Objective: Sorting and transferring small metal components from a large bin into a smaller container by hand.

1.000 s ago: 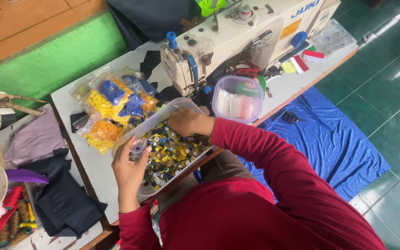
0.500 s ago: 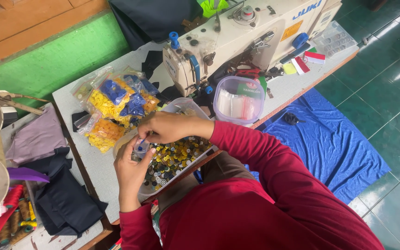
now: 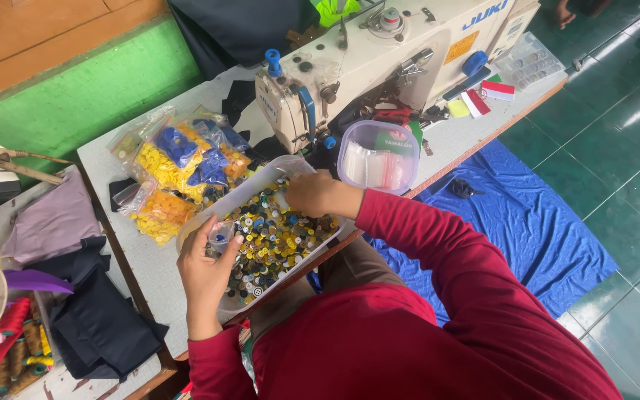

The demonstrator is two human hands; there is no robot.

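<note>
Head view, looking straight down on a grey worktable (image 3: 112,159). At its near edge, a clear plastic tray (image 3: 257,189) heaped with mixed buttons (image 3: 275,241) in yellow, black, blue and white. Left hand (image 3: 205,270) at the tray's left end, fingers curled up around a small clear bag (image 3: 220,233), thumb pressed against it; seems to hold a few buttons inside, though too small to say for certain. Right hand (image 3: 312,194) reaching in over the tray's far right corner, knuckles up, fingers bent down into the buttons; whether anything is pinched between the fingertips cannot be told from here. Both arms in red sleeves (image 3: 438,252).

Just left of the tray, a cluster of clear bags of sorted buttons (image 3: 172,174), yellow, orange and blue. Just beyond the right hand, touching or nearly touching the tray, a round clear tub (image 3: 379,159) with a pale lid. Behind it, a cream industrial sewing machine (image 3: 379,52) lying across the table's far side. Small coloured cards (image 3: 483,96) near the machine's right end.

Off the table's left edge, folded dark and mauve cloth (image 3: 61,252) on a lower surface. Below right, a blue cloth (image 3: 527,222) spread on green floor tiles (image 3: 624,148).
</note>
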